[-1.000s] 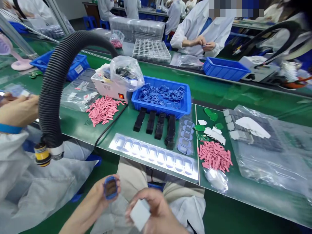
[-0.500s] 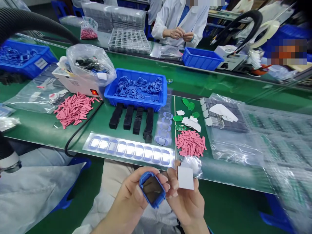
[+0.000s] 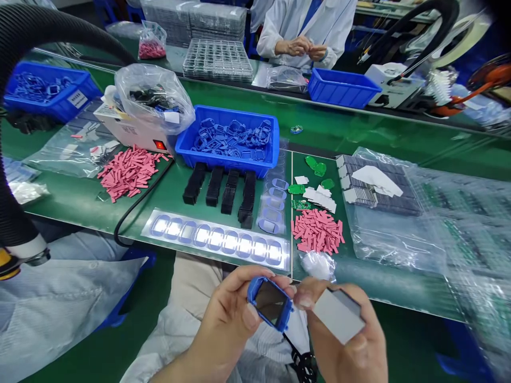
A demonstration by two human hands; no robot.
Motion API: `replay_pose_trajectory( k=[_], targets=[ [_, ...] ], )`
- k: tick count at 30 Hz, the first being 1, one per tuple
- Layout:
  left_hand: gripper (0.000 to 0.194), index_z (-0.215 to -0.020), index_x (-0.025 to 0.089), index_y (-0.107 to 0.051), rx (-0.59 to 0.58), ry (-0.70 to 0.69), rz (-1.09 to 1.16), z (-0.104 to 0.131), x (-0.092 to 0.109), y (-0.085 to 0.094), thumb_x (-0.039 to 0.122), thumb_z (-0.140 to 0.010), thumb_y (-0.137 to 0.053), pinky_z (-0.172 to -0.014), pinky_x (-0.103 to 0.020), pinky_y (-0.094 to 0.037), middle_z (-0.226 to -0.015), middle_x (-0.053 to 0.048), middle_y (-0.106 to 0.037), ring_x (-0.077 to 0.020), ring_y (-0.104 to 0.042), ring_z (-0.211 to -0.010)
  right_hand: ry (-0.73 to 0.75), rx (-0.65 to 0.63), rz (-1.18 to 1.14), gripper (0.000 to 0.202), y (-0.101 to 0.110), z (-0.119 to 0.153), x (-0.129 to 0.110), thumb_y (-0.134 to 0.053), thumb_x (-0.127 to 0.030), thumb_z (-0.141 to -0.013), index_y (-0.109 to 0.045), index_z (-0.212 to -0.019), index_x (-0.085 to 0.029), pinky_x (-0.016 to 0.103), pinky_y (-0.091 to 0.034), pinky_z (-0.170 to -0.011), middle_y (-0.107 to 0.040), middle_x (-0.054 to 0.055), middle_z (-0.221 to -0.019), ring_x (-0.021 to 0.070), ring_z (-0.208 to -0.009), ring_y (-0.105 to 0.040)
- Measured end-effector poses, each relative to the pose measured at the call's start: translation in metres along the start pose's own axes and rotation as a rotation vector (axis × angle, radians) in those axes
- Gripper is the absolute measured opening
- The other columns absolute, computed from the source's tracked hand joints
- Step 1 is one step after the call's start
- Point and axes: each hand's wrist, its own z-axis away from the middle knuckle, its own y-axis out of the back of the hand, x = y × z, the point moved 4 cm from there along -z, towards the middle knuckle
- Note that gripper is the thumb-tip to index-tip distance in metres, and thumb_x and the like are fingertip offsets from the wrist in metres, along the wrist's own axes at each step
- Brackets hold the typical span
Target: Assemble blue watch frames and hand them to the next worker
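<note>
My left hand [image 3: 233, 316] is wrapped round a small blue plastic frame [image 3: 252, 290] with a dark, glossy rectangular screen [image 3: 272, 303] set inside it. The frame is tilted, its screen side towards me. Close by on the right, my right hand [image 3: 351, 346] holds a flat white rectangular panel [image 3: 338, 315] with a dark edge against its palm and fingers. The right thumb and fingertip are pinched together beside the frame's right edge; whether they touch it I cannot tell. Both hands are held in front of the bench edge, above my lap.
On the green bench [image 3: 131, 213] lie a strip of oval stickers [image 3: 181, 247], black stacks [image 3: 229, 199], pink strips [image 3: 317, 231] and a blue bin [image 3: 227, 162] of frames. Bagged grey parts [image 3: 383, 207] are at right. A black hose [image 3: 64, 34] arches at left. A co-worker [image 3: 303, 32] sits opposite.
Both hands have shifted right in the view. My right hand has turned, so the white panel now lies more tilted and lower. The blue frame has tipped slightly. The camera view has moved a little.
</note>
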Motion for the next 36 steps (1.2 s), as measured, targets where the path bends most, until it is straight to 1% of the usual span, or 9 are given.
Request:
replay_pose_trajectory(
  k=[3, 6, 8, 11, 15, 22, 25, 30, 36],
  targets=[
    [0.027, -0.098, 0.03, -0.072, -0.018, -0.028, -0.012, 0.0, -0.003, 0.002, 0.036, -0.071, -0.075, -0.084, -0.022, -0.052, -0.101, 0.0, -0.076, -0.0158, -0.068, -0.096, 0.379, 0.001, 0.323, 0.024, 0.001, 0.005, -0.018, -0.064, -0.033, -0.084, -0.067, -0.107, -0.026, 0.037, -0.052, -0.068, -0.07, 0.005, -0.08, 0.0214, -0.079, -0.065],
    [0.028, -0.101, 0.032, -0.072, -0.05, -0.051, -0.025, -0.001, -0.005, 0.003, 0.033, -0.072, -0.075, -0.086, -0.016, -0.05, -0.105, 0.002, -0.076, -0.0117, -0.068, -0.098, 0.575, -0.125, 0.693, 0.03, -0.003, 0.01, -0.03, -0.066, -0.029, -0.083, -0.065, -0.113, -0.023, 0.039, -0.053, -0.073, -0.073, 0.006, -0.089, 0.0239, -0.088, -0.066],
    [0.029, -0.101, 0.032, -0.072, -0.046, -0.066, -0.045, -0.001, -0.007, 0.004, 0.031, -0.072, -0.075, -0.085, -0.014, -0.05, -0.107, 0.002, -0.076, -0.0109, -0.068, -0.1, 0.616, -0.225, 0.922, 0.026, -0.008, 0.012, -0.033, -0.068, -0.028, -0.082, -0.068, -0.107, -0.025, 0.038, -0.052, -0.079, -0.075, 0.003, -0.092, 0.023, -0.092, -0.067],
    [0.028, -0.099, 0.029, -0.073, -0.006, -0.073, -0.079, -0.001, -0.009, 0.007, 0.03, -0.071, -0.076, -0.087, -0.016, -0.049, -0.108, -0.001, -0.075, -0.0125, -0.068, -0.1, 0.662, -0.17, 1.123, 0.01, -0.012, 0.016, -0.036, -0.066, -0.025, -0.084, -0.072, -0.092, -0.025, 0.037, -0.049, -0.084, -0.076, 0.002, -0.088, 0.0216, -0.091, -0.067],
    [0.028, -0.094, 0.026, -0.075, 0.04, -0.058, -0.045, -0.002, -0.013, 0.008, 0.03, -0.067, -0.08, -0.085, -0.016, -0.05, -0.102, -0.003, -0.077, -0.0127, -0.07, -0.095, 0.677, -0.088, 1.14, 0.01, -0.014, 0.02, -0.03, -0.063, -0.02, -0.086, -0.072, -0.088, -0.023, 0.039, -0.048, -0.087, -0.075, 0.002, -0.089, 0.0224, -0.092, -0.066],
    [0.031, -0.09, 0.021, -0.075, 0.18, 0.141, 0.1, -0.001, -0.039, 0.018, 0.035, -0.063, -0.081, -0.068, -0.014, -0.053, -0.079, -0.001, -0.077, -0.009, -0.07, -0.072, 0.696, -0.332, 1.158, 0.031, -0.011, 0.021, -0.01, -0.042, -0.033, -0.096, -0.068, -0.105, -0.019, 0.044, -0.044, -0.097, -0.068, 0.009, -0.114, 0.0255, -0.114, -0.057],
    [0.034, -0.09, 0.02, -0.074, 0.202, 0.22, 0.142, 0.001, -0.046, 0.027, 0.037, -0.061, -0.082, -0.066, -0.016, -0.055, -0.08, -0.002, -0.077, -0.0107, -0.071, -0.072, 0.646, -0.349, 1.068, 0.031, 0.005, 0.014, -0.007, -0.041, -0.035, -0.096, -0.066, -0.107, -0.019, 0.044, -0.047, -0.091, -0.065, 0.011, -0.116, 0.0256, -0.11, -0.058],
    [0.031, -0.089, 0.022, -0.074, 0.255, 0.243, 0.114, 0.0, -0.039, 0.037, 0.036, -0.062, -0.081, -0.064, -0.016, -0.057, -0.09, -0.004, -0.079, -0.0154, -0.074, -0.082, 0.552, 0.105, 1.189, 0.016, 0.074, -0.025, 0.002, -0.067, -0.018, -0.081, -0.067, -0.097, -0.022, 0.037, -0.049, -0.074, -0.067, 0.004, -0.087, 0.0202, -0.083, -0.061],
    [0.033, -0.087, 0.019, -0.074, 0.284, 0.258, 0.081, 0.003, -0.033, 0.031, 0.035, -0.06, -0.083, -0.061, -0.015, -0.057, -0.086, -0.004, -0.079, -0.015, -0.074, -0.078, 0.537, 0.0, 1.363, 0.016, 0.107, -0.058, 0.033, -0.068, -0.031, -0.081, -0.07, -0.092, -0.019, 0.039, -0.048, -0.073, -0.067, 0.007, -0.086, 0.0223, -0.082, -0.059]
  ],
)
